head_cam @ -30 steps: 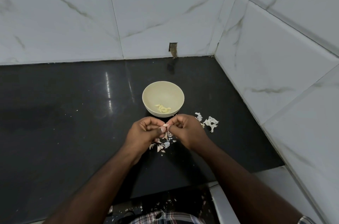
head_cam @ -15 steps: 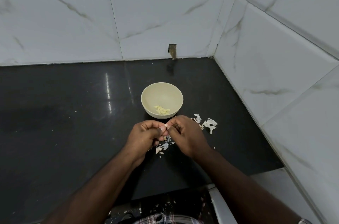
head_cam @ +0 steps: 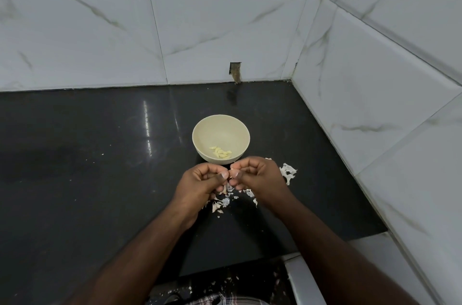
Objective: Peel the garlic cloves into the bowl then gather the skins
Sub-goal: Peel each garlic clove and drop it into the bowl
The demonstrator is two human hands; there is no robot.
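A cream bowl [head_cam: 221,127] stands on the black counter, with several peeled garlic cloves [head_cam: 221,152] in its bottom. Just in front of it my left hand [head_cam: 200,183] and my right hand [head_cam: 260,176] meet, fingers curled, pinching a small garlic clove [head_cam: 231,174] between their thumbs and fingertips; most of the clove is hidden. Loose garlic skins [head_cam: 225,201] lie on the counter under my hands, and a larger white clump of skins [head_cam: 287,171] lies to the right of my right hand.
The black counter [head_cam: 100,167] runs left; white tiled walls close the back and the right side. A small hole in the back wall [head_cam: 235,69] sits behind the bowl. More skin scraps [head_cam: 190,288] lie below the counter's front edge.
My hands have stayed together in front of the bowl, working the clove with small finger movements. The view shifted slightly; nothing was dropped or picked up.
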